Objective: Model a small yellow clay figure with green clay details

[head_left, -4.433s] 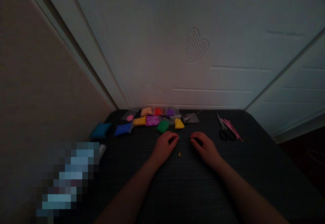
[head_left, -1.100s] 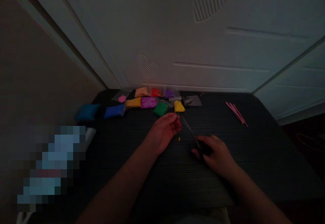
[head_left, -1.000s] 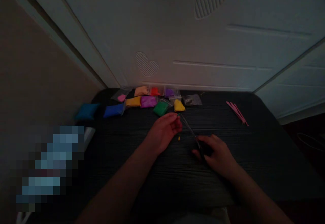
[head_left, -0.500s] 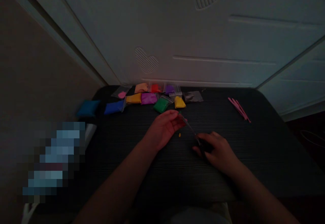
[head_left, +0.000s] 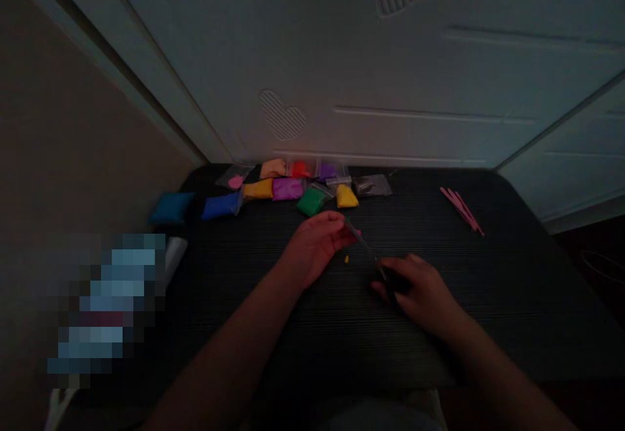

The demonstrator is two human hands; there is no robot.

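Note:
In my right hand (head_left: 417,291) is a pair of scissors (head_left: 362,241), its dark handles wrapped by my fingers and its thin blades pointing up and left. The blade tips reach the fingertips of my left hand (head_left: 317,245). That hand is closed in a pinch, with a tiny green piece (head_left: 347,220) showing at the fingertips beside the blades; its kind is too small and dark to make out for sure. A small orange-yellow bit (head_left: 346,259) lies on the dark table (head_left: 312,346) just below my left fingers.
Along the back lie bags of coloured modelling clay, among them green (head_left: 311,202), yellow (head_left: 347,196), blue (head_left: 222,206) and magenta (head_left: 288,189). Pink modelling tools (head_left: 461,211) rest at the right. A teal packet (head_left: 172,208) sits at the left edge, near a blurred-out object (head_left: 114,301).
The view has shifted very slightly. Both hands and the scissors keep nearly the same pose, and the green piece at the left fingertips shows a little more clearly.

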